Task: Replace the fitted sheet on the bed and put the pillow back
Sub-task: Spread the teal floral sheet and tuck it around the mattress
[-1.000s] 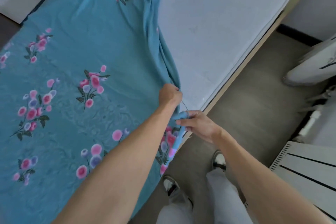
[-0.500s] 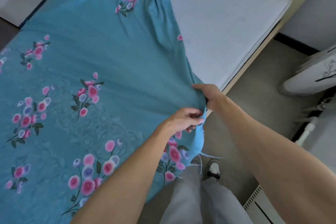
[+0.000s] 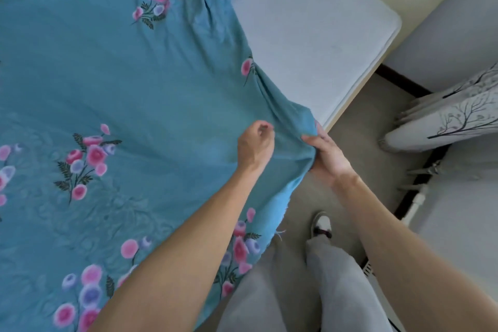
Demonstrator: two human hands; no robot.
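A teal fitted sheet [image 3: 140, 94] with pink and purple flowers covers most of the bed. The bare white mattress [image 3: 310, 35] shows at the far right corner. My right hand [image 3: 327, 155] grips the sheet's edge at the mattress side, where the cloth is drawn into taut folds. My left hand [image 3: 256, 143] hovers just left of it over the sheet with its fingers curled, and no fold of cloth shows in it. No pillow is in view.
Grey floor [image 3: 358, 127] runs along the bed's right side, where my legs in grey trousers [image 3: 331, 286] and one shoe [image 3: 320, 224] stand. A white curtain with a tree print [image 3: 458, 113] hangs at the right, with a white pipe [image 3: 416, 205] below it.
The sheet's edge has been drawn further right over the mattress. My right hand moved from beside my left to grip the edge, and my left hand let go of the cloth.
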